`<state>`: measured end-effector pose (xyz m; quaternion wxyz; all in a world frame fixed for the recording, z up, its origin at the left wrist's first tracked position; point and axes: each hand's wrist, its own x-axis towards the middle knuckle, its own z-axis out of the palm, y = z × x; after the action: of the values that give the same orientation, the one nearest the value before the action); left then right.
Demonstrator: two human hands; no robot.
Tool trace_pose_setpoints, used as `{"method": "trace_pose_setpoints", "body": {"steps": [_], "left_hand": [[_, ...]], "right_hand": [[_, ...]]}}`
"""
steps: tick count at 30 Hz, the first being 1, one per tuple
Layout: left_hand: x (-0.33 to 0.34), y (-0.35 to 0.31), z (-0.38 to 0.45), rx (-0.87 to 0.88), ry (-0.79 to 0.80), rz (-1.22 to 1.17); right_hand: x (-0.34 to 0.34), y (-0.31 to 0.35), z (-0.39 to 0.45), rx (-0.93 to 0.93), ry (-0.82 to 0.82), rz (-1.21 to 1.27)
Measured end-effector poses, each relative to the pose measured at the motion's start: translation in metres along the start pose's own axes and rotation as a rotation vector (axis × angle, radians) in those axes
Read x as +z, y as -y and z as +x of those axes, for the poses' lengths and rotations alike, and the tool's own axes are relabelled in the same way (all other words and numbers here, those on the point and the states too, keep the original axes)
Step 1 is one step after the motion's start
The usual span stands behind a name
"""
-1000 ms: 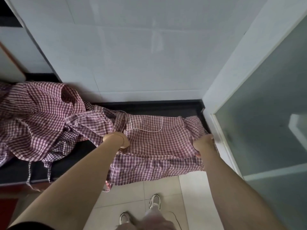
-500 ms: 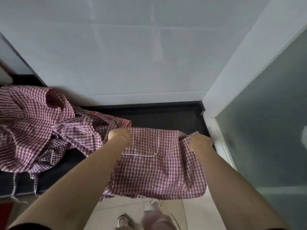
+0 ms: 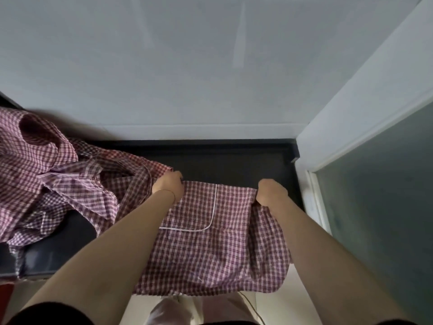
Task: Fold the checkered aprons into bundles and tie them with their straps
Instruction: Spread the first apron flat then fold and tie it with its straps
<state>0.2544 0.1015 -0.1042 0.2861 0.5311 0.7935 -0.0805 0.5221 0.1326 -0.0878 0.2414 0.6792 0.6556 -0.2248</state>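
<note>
1. The left hand [image 3: 169, 186] is clenching the top edge of the checkered apron [image 3: 210, 249], fingers curled tight into the cloth at about 10 o'clock of the panel.
2. The right hand [image 3: 271, 193] is doing the same at about 2 o'clock: a full grip, knuckles up, fabric bunching beneath it.
3. Between the two grips the apron is hanging stretched, its upper edge over the black tabletop [image 3: 234, 160], its lower half draping past the front edge.
4. A white-piped pocket [image 3: 194, 212] is showing on the panel, facing up, just below the left hand.
5. At 9 o'clock, a heap of more checkered aprons [image 3: 46, 174] is lying crumpled on the tabletop, touching the held one beside the left wrist.
6. A checkered strap [image 3: 134, 195] is trailing down from that heap, beside the left forearm.
7. A white wall [image 3: 187, 66] is standing at 12 o'clock, a frosted glass door [image 3: 386, 207] at 3 o'clock.
</note>
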Motion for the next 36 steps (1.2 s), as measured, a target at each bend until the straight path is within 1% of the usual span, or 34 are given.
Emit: {"method": "trace_pose_setpoints", "body": {"steps": [3,6,8,11,15,16,18,20,21,22,23,24,26,27,28,29,31,32,34,36], "left_hand": [[-0.009,0.005,0.005,-0.068,0.100,0.011],[-0.019,0.016,0.012,-0.107,0.118,-0.096],[-0.027,0.026,0.014,-0.122,0.056,-0.155],[-0.040,0.041,0.018,-0.139,-0.101,-0.156],[-0.060,0.075,0.037,-0.183,-0.252,-0.095],[-0.065,0.082,0.042,-0.189,-0.290,-0.093],[-0.070,0.087,0.050,-0.201,-0.318,-0.107],[-0.069,0.079,0.051,-0.177,-0.313,-0.061],[-0.067,0.071,0.048,-0.139,-0.328,-0.005],[-0.063,0.061,0.044,-0.076,-0.351,0.046],[-0.059,0.050,0.041,0.005,-0.369,0.076],[-0.054,0.040,0.038,0.084,-0.353,0.085],[-0.041,0.019,0.035,0.203,-0.238,0.093],[-0.034,0.011,0.034,0.227,-0.157,0.100],[-0.029,0.004,0.033,0.230,-0.080,0.111],[-0.025,0.000,0.032,0.216,-0.014,0.120],[-0.018,-0.005,0.031,0.169,0.078,0.137],[-0.015,-0.005,0.031,0.152,0.095,0.153],[-0.013,-0.009,0.031,0.127,0.101,0.173],[-0.011,-0.014,0.033,0.109,0.103,0.186]], "right_hand": [[-0.013,-0.001,0.010,0.014,0.044,-0.049],[-0.022,0.003,0.018,0.043,0.107,-0.046],[-0.026,0.013,0.024,0.042,0.115,0.003],[-0.036,0.037,0.031,-0.019,0.069,0.066],[-0.046,0.066,0.040,-0.144,0.046,0.295],[-0.047,0.068,0.041,-0.174,0.003,0.331],[-0.047,0.070,0.042,-0.175,-0.181,0.426],[-0.048,0.067,0.038,-0.067,-0.385,0.614],[-0.048,0.063,0.037,0.016,-0.459,0.695],[-0.048,0.059,0.036,0.104,-0.484,0.746],[-0.048,0.053,0.036,0.194,-0.448,0.779],[-0.046,0.049,0.038,0.280,-0.354,0.814],[-0.043,0.042,0.042,0.401,-0.109,0.948],[-0.041,0.040,0.044,0.427,-0.018,1.017],[-0.039,0.038,0.047,0.437,0.025,1.066],[-0.037,0.037,0.051,0.426,0.023,1.067],[-0.034,0.034,0.057,0.392,-0.041,1.023],[-0.034,0.034,0.060,0.374,-0.049,1.023],[-0.037,0.034,0.059,0.343,0.016,1.104],[-0.039,0.031,0.059,0.265,0.062,1.129]]}}
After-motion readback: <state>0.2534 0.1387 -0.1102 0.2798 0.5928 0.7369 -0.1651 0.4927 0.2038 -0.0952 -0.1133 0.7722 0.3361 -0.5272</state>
